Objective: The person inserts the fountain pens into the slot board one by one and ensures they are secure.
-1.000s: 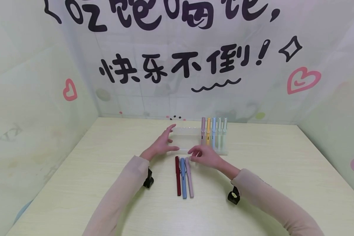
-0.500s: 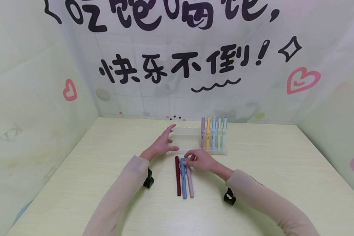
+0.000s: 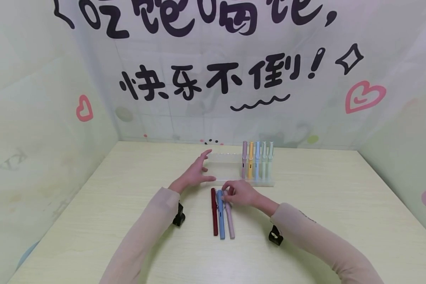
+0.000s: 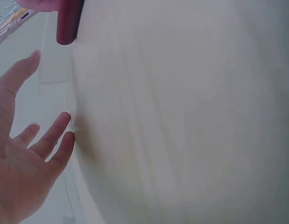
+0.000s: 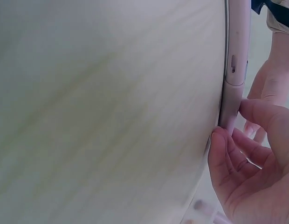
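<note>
Three capped pens lie side by side on the table: a dark red pen, a blue pen and a light pink pen. My right hand pinches the pink pen near its far, capped end; in the right wrist view the thumb and fingers close around that end of the pink pen. Behind them stands a clear pen rack. My left hand is spread at the rack's left end, thumb at the front and fingers behind. Whether it touches the rack is hard to tell.
Several pens stand upright in the rack's right part, among them a purple pen, a yellow pen and a light blue pen. A printed cloth hangs behind the pale wooden table.
My right hand has come left and toward me from the rack's front onto the pink pen. The pen's near end has shifted slightly right. My left hand has stayed put.
</note>
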Demonstrator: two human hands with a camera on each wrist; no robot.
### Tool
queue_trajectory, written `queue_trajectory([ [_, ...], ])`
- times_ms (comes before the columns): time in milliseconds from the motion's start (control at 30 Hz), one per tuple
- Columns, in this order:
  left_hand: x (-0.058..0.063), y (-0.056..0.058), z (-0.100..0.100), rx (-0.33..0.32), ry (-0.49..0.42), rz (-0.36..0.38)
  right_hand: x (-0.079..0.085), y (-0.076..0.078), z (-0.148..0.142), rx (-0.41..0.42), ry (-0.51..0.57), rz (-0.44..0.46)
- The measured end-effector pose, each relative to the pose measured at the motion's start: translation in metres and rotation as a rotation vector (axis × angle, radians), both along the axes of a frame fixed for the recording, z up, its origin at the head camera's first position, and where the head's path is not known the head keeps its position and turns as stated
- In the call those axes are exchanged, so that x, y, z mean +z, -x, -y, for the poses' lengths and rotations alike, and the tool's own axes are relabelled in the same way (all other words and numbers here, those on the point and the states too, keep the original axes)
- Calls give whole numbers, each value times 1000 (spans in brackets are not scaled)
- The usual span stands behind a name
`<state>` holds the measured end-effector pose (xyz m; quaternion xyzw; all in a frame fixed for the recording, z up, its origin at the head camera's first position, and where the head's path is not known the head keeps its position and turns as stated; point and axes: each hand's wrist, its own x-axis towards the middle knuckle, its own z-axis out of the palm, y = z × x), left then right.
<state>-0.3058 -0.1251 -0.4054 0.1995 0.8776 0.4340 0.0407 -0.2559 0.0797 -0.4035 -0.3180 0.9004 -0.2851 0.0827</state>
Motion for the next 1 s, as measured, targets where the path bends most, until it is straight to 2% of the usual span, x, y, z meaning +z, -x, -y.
queue_trajectory([
  [200, -1, 1, -1, 2, 1, 1, 2, -1, 0, -14, -19, 24],
  [567, -2, 3, -1, 19, 7, 4, 4, -2, 0, 32, -61, -42],
  [800, -1, 2, -1, 12, 2, 8, 5, -4, 2, 10, -82, -74],
  [1000, 0, 1, -1, 19, 4, 22, 3, -4, 2, -18, -94, -66],
])
